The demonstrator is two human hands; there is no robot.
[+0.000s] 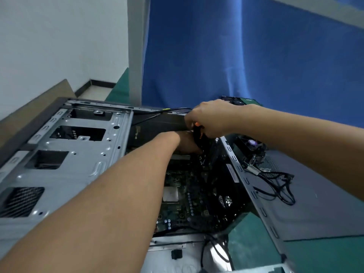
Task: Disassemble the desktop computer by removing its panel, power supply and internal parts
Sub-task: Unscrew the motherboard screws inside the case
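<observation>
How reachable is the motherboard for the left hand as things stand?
Probably yes. The left hand is inside the open case, just above the motherboard, and nothing covers it. The right hand with its screwdriver crowds only the far end.

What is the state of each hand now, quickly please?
Left hand: inside the case, fingers hidden, cannot be told.
Right hand: closed on the black-and-orange tool.

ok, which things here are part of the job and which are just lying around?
Job: computer case, motherboard, black-and-orange tool gripped by the right hand, left hand inside the case.
Lying about: loose fan, black cables, cardboard, blue curtain.
</observation>
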